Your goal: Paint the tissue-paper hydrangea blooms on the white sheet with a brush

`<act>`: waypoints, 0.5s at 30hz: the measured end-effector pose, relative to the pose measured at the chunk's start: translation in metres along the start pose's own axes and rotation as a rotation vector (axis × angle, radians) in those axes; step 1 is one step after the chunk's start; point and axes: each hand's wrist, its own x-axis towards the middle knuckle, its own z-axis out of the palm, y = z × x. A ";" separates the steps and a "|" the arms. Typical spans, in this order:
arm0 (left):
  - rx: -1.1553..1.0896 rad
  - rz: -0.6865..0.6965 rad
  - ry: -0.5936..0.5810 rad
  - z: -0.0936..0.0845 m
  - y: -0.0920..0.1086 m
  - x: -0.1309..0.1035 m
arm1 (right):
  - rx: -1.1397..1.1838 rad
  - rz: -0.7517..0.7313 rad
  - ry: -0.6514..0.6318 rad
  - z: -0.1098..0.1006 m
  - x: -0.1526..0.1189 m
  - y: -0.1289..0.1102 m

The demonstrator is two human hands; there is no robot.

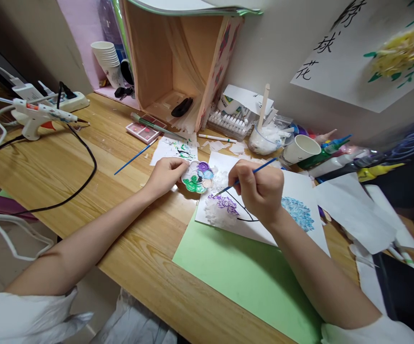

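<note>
In my right hand [259, 188] is a thin blue paintbrush [264, 165], its tip at the purple-painted part of a white raised flower [224, 204]. That flower sits on a white sheet [260, 235], along with black painted stems and a blue flower [298, 213] to the right. My left hand [167, 176] pinches the edge of a small round paint palette [197, 177], whose wells hold purple, green, blue and white paint. The palette is just left of the sheet's upper corner. Beneath the sheet lies a green sheet [243, 286].
A glue gun [37, 117] with a black cord stands at left. Another blue brush [135, 157] and a paint-marked paper [174, 149] lie beyond the palette. A paper cup [301, 149], a plastic bowl [269, 142] and paint bottles [336, 155] stand at back right. A black tablet-like object [404, 286] lies right.
</note>
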 end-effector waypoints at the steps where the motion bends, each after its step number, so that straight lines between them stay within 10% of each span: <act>1: -0.002 0.001 0.003 0.000 0.000 0.000 | -0.011 -0.011 -0.023 0.001 0.000 0.000; 15: -0.017 -0.009 0.010 0.000 -0.002 0.001 | -0.058 -0.017 -0.071 0.003 0.001 0.004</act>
